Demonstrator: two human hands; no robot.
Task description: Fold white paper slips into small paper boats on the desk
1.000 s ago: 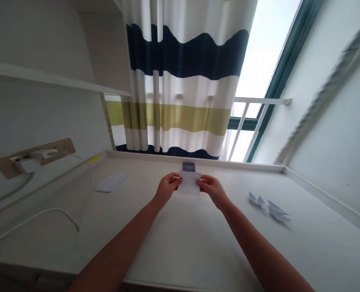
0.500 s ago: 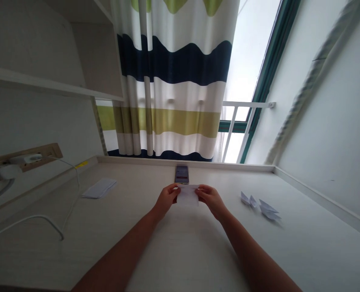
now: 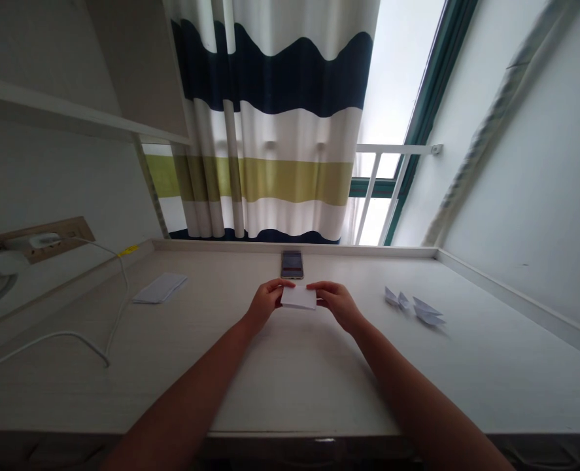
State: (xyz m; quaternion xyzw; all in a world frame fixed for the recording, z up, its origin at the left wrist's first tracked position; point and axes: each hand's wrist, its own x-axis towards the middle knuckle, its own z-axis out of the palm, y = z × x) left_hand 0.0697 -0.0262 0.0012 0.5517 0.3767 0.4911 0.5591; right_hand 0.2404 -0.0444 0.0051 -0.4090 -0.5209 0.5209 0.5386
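Note:
A small white sheet of paper is held just above the pale desk, folded over to a low strip. My left hand pinches its left edge with closed fingers. My right hand pinches its right edge the same way. A phone lies flat on the desk just beyond the paper, near the back edge.
Two or three folded white paper shapes sit on the desk to the right. A stack of white paper lies at the left, beside a white cable running to a wall socket strip. A striped curtain hangs behind.
The paper between my hands has become shorter, its top edge folded down. The view has shifted slightly, so the phone beyond it shows fully.

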